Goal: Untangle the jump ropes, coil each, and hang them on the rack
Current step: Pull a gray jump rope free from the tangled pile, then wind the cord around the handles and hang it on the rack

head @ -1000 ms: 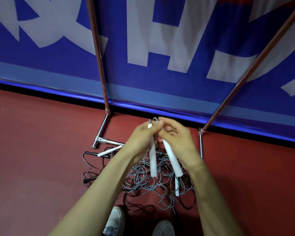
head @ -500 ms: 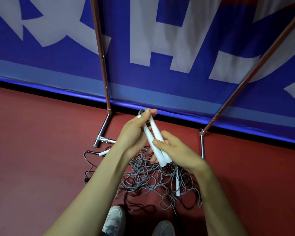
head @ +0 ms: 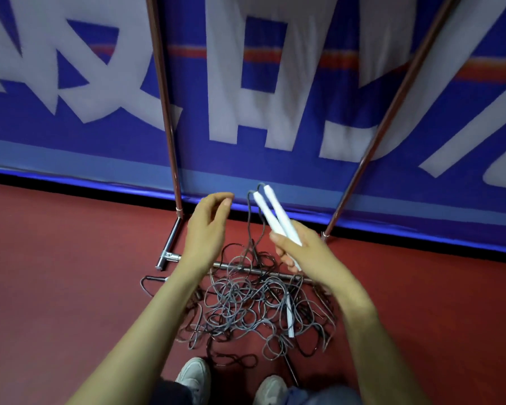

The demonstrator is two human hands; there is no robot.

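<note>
My right hand (head: 301, 249) grips two white jump-rope handles (head: 275, 214) side by side, their tops pointing up and left, grey cord running from them down into the pile. My left hand (head: 208, 226) hovers to the left of the handles with loosely curled fingers, holding nothing. A tangled heap of grey and black ropes (head: 246, 305) lies on the red floor below my hands. Another white handle (head: 289, 317) lies in the heap. The metal rack's left upright (head: 164, 106) and right upright (head: 392, 112) rise in front of me.
The rack's chrome base bar (head: 246, 268) crosses the floor under the ropes, with a foot piece (head: 170, 247) at the left. A blue and white banner (head: 260, 112) stands close behind the rack. My two white shoes (head: 193, 378) are at the bottom.
My left hand let go of the handles and moved left. My right hand now holds both handles alone and has lifted them a little, with my view tilted up.
</note>
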